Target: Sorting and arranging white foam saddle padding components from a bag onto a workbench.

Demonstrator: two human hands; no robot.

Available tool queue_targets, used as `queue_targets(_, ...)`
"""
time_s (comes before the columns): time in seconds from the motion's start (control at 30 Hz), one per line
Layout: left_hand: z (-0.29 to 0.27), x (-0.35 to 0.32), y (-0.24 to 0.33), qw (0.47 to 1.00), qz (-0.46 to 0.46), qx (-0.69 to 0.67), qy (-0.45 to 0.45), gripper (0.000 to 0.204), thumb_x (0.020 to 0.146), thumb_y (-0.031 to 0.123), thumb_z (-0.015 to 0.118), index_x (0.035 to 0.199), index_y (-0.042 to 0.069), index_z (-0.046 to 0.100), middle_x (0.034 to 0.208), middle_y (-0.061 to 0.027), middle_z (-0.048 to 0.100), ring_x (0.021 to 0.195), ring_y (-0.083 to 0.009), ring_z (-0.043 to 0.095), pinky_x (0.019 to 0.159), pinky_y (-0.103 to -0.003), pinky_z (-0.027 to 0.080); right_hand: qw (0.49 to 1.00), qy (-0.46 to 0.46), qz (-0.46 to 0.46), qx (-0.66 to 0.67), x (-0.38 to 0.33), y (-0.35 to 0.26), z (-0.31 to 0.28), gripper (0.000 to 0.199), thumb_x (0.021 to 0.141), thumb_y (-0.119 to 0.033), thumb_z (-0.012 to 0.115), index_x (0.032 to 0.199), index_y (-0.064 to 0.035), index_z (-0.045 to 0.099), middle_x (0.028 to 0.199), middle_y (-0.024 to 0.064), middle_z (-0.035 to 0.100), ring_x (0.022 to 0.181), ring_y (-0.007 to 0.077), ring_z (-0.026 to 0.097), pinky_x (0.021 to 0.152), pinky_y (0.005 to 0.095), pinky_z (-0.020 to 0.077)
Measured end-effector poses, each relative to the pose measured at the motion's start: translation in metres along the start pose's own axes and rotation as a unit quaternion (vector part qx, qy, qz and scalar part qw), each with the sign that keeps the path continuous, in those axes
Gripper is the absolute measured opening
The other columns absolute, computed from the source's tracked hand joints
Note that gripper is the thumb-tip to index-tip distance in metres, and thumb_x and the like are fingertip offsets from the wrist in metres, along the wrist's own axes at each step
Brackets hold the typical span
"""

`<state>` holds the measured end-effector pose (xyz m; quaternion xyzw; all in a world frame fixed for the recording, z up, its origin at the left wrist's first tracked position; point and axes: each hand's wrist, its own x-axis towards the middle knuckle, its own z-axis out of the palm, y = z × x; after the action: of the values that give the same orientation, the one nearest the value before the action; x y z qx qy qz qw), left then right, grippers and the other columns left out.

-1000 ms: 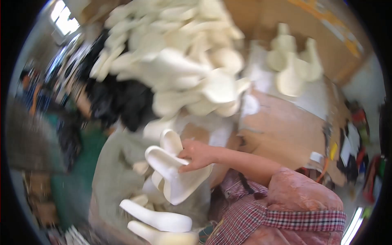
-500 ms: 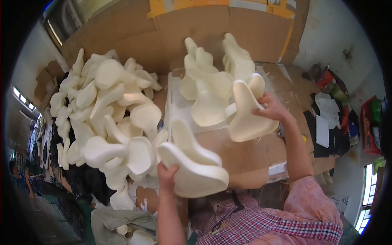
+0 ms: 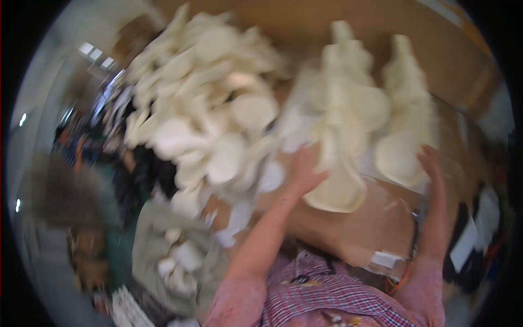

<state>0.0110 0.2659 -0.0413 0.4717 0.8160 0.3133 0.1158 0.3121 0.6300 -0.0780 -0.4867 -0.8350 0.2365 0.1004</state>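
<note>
Two stacks of cream, saddle-shaped foam pieces stand on the cardboard-covered table ahead of me, a left stack (image 3: 340, 188) and a right stack (image 3: 400, 155). My left hand (image 3: 305, 169) lies against the near left edge of the left stack, thumb and fingers apart. Beside the outer edge of the right stack is my right hand (image 3: 429, 159); its fingers are blurred, and whether they grip the foam cannot be made out. Motion smears much of the picture.
A large loose heap of similar foam pieces (image 3: 212, 98) fills the table's left side. Below it, a grey-green sack (image 3: 147, 234) holds small pale pieces. Bare cardboard (image 3: 338, 229) lies before the stacks. Dark cloth and a white pad (image 3: 463, 245) are at the right.
The foam pieces held in both hands have left them; foam now lies on the stacks. My left hand has moved up and right to the left stack. The view has swung left.
</note>
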Motion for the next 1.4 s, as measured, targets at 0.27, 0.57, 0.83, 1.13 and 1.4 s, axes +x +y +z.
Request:
queue_targets(0.27, -0.084, -0.164, -0.117, 0.912, -0.277, -0.185, 0.238, 0.044, 0.070, 0.018, 0.068, 0.109, 0.001, 0.055, 0.100, -0.0156, 0.061, 0.091, -0.0265, 0.060, 0.080, -0.034, 0.048, 0.976, 0.105, -0.108, 0.156, -0.061, -0.022, 0.035, 0.033, 0.088, -0.011, 0.056, 0.120, -0.0042, 0.053, 0.112, 0.0096, 0.059, 0.099, 0.0186, 0.057, 0.087, 0.0288, 0.0449)
queue_targets(0.57, -0.176, -0.515, -0.260, 0.710, -0.559, -0.070, 0.423, 0.027, 0.073, 0.007, 0.059, 0.099, 0.001, 0.063, 0.097, -0.0132, 0.065, 0.089, -0.0231, 0.063, 0.081, -0.032, 0.048, 0.868, -0.242, -0.348, 0.258, -0.287, -0.381, 0.189, 0.012, 0.083, -0.004, 0.059, 0.093, 0.0001, 0.062, 0.086, 0.0097, 0.063, 0.080, 0.0157, 0.059, 0.071, 0.0280, 0.0470)
queue_targets(0.83, -0.268, -0.603, -0.342, 0.825, -0.467, 0.146, 0.282, 0.030, 0.069, 0.000, 0.052, 0.097, 0.001, 0.062, 0.101, -0.0171, 0.062, 0.096, -0.0329, 0.057, 0.087, -0.039, 0.043, 0.643, -0.696, -0.223, 0.230, -0.528, -0.528, 0.418, 0.022, 0.079, -0.017, 0.063, 0.094, -0.0012, 0.062, 0.078, 0.0036, 0.061, 0.073, 0.0087, 0.055, 0.067, 0.0253, 0.0464)
queue_targets(1.13, -0.322, -0.590, -0.398, 0.767, -0.495, 0.273, -0.304, 0.056, 0.056, 0.016, 0.063, 0.112, 0.007, 0.056, 0.099, -0.0155, 0.064, 0.099, -0.0323, 0.057, 0.091, -0.042, 0.039, 0.632, -0.730, 0.072, 0.249, -0.745, -0.589, 0.567, 0.063, 0.071, -0.018, 0.075, 0.123, -0.0050, 0.043, 0.112, 0.0067, 0.055, 0.093, 0.0156, 0.056, 0.077, 0.0282, 0.0474)
queue_targets(1.4, -0.339, -0.589, -0.385, 0.776, -0.484, 0.217, -0.341, 0.064, 0.050, 0.022, 0.068, 0.111, 0.005, 0.058, 0.101, -0.0175, 0.064, 0.096, -0.0295, 0.061, 0.085, -0.037, 0.047, 0.538, -0.723, 0.218, 0.376, -0.756, -0.618, 0.594, 0.078, 0.062, -0.014, 0.078, 0.129, -0.0088, 0.039, 0.122, 0.0078, 0.051, 0.112, 0.0225, 0.047, 0.100, 0.0323, 0.0325)
